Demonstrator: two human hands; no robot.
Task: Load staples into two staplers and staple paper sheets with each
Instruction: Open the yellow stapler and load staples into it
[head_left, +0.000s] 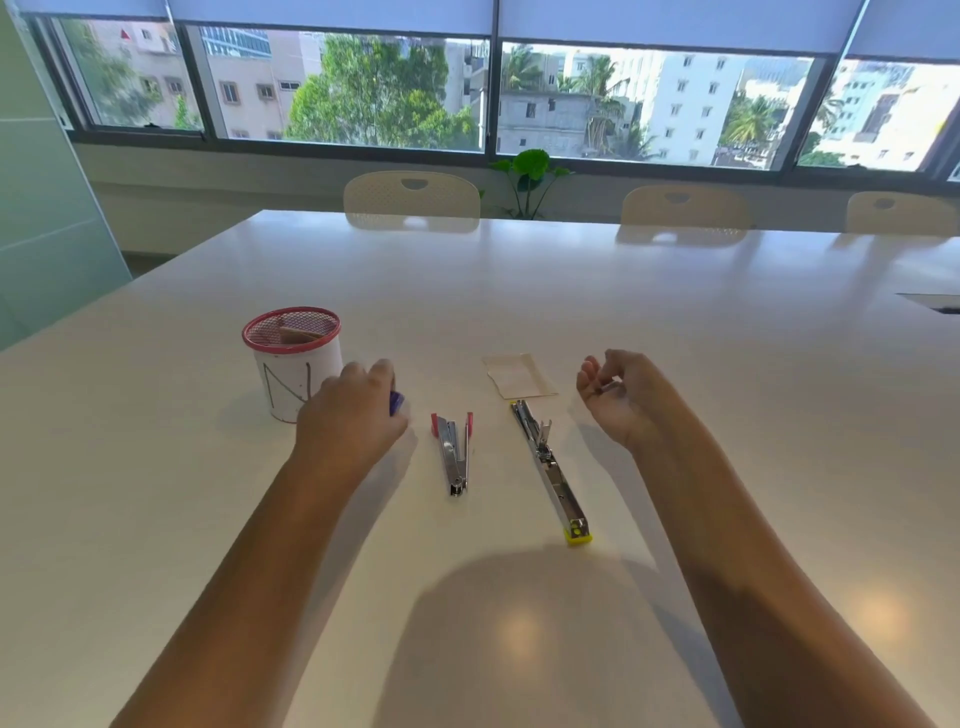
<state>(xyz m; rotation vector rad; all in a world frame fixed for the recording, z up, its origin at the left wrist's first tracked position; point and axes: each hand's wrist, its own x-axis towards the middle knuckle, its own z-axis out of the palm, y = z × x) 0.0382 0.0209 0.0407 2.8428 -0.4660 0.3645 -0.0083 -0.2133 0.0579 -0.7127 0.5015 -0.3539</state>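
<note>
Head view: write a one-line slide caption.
Two opened staplers, red and yellow, lie between the hands; the left hand covers a purple object.

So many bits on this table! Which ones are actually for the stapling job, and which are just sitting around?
For the job:
red stapler, opened
yellow stapler, opened out flat
paper sheets
small purple item under the left hand, perhaps a staple box
something tiny in the right hand, too small to tell

Just lying about:
red-rimmed mesh cup
chairs
plant
</note>
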